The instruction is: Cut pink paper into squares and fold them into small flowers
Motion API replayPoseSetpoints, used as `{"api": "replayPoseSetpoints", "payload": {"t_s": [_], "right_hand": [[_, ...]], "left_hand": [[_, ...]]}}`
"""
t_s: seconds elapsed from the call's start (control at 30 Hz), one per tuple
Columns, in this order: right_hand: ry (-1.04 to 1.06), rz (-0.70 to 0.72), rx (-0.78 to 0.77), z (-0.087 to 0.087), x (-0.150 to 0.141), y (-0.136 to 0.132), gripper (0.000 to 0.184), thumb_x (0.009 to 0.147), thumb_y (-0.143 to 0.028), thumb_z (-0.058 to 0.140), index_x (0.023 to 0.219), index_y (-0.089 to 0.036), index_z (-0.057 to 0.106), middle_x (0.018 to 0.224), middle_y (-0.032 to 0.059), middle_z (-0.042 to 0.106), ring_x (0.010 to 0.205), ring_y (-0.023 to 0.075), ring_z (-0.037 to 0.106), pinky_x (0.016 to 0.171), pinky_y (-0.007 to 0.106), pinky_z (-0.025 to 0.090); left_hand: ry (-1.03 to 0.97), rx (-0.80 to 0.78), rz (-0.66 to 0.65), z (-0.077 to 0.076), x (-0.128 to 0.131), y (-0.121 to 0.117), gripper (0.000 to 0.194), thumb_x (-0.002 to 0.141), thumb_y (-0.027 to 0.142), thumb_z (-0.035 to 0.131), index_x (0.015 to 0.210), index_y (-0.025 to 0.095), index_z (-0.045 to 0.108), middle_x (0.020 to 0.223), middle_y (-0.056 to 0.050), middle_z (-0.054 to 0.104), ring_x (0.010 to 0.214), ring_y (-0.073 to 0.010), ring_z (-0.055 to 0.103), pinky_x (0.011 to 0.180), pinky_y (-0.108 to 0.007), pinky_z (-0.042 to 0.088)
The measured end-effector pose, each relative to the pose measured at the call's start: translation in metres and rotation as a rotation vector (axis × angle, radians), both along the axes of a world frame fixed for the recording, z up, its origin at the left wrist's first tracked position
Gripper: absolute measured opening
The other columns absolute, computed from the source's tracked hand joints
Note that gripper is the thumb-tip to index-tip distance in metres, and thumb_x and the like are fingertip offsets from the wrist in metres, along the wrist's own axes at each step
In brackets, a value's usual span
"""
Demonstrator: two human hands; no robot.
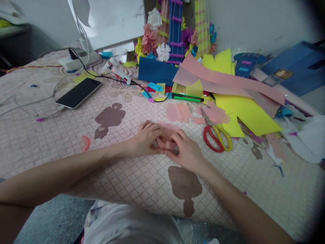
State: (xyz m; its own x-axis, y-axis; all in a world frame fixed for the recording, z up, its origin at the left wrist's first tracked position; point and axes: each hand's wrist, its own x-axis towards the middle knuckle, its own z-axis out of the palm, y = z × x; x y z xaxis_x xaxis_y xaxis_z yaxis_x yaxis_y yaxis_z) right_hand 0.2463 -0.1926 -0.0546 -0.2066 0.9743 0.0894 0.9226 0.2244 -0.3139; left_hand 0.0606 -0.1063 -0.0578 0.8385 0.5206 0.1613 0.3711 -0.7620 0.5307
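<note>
Between my hands is a piece of pink crepe paper, partly folded and partly covered by my fingers. My left hand pinches its left side, with the thumb at the near edge. On the other side my right hand grips the paper with thumb and curled fingers. Both thumbs nearly meet at the bottom of the piece. Just beyond lie cut pink paper pieces. Scissors with one red and one yellow handle rest to the right of my right hand.
A glue gun with a cord, a plugged-in phone and a power strip lie at the back left. A green cutter, yellow sheets and a long pink strip spread behind. Decorated paper guitars stand at the wall.
</note>
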Motion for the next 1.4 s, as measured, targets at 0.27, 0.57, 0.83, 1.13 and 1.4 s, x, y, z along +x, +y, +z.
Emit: {"api": "replayPoseSetpoints", "payload": {"t_s": [0.27,0.57,0.83,1.13,1.4], "right_hand": [[0.075,0.021,-0.048,0.005,0.001,0.001,0.024,0.083,-0.043,0.055,0.093,-0.022,0.049,0.1,0.004,0.053,0.077,0.0158,0.059,0.055,0.027,0.039],[0.011,-0.051,0.009,0.0,-0.006,0.004,0.028,0.08,-0.046,0.058,0.09,-0.022,0.049,0.101,0.0046,0.055,0.08,0.018,0.06,0.051,0.026,0.035],[0.022,-0.042,0.017,-0.002,-0.004,0.003,0.029,0.081,-0.047,0.058,0.091,-0.021,0.051,0.101,0.0046,0.056,0.079,0.0181,0.06,0.056,0.028,0.039],[0.025,-0.041,-0.019,-0.003,-0.004,0.004,0.023,0.075,-0.032,0.064,0.091,-0.021,0.051,0.101,0.003,0.055,0.075,0.0165,0.059,0.052,0.026,0.034],[0.197,0.027,-0.073,0.005,0.008,0.006,0.02,0.08,-0.023,0.06,0.097,-0.022,0.05,0.102,0.003,0.051,0.082,0.0156,0.058,0.066,0.028,0.045]], "left_hand": [[0.012,-0.051,-0.044,0.005,-0.002,0.002,0.044,0.061,0.054,0.074,0.086,0.02,0.061,0.096,-0.003,0.054,0.096,-0.0221,0.047,0.098,-0.041,0.029],[-0.048,-0.066,0.002,0.002,0.0,0.006,0.01,0.081,0.028,0.058,0.084,0.018,0.059,0.09,-0.002,0.06,0.091,-0.0179,0.054,0.097,-0.04,0.032],[-0.224,0.04,0.2,0.006,-0.01,0.018,0.013,0.073,0.011,0.056,0.085,0.017,0.058,0.09,-0.005,0.061,0.091,-0.0202,0.054,0.086,-0.039,0.043],[-0.265,-0.254,-0.249,0.013,0.004,-0.02,0.01,0.085,0.012,0.049,0.09,0.015,0.058,0.09,-0.006,0.06,0.082,-0.013,0.057,0.072,-0.026,0.047],[-0.205,-0.265,-0.168,0.001,0.008,-0.016,0.008,0.089,0.018,0.046,0.092,0.014,0.053,0.089,-0.006,0.057,0.083,-0.0149,0.055,0.074,-0.027,0.046]]}}
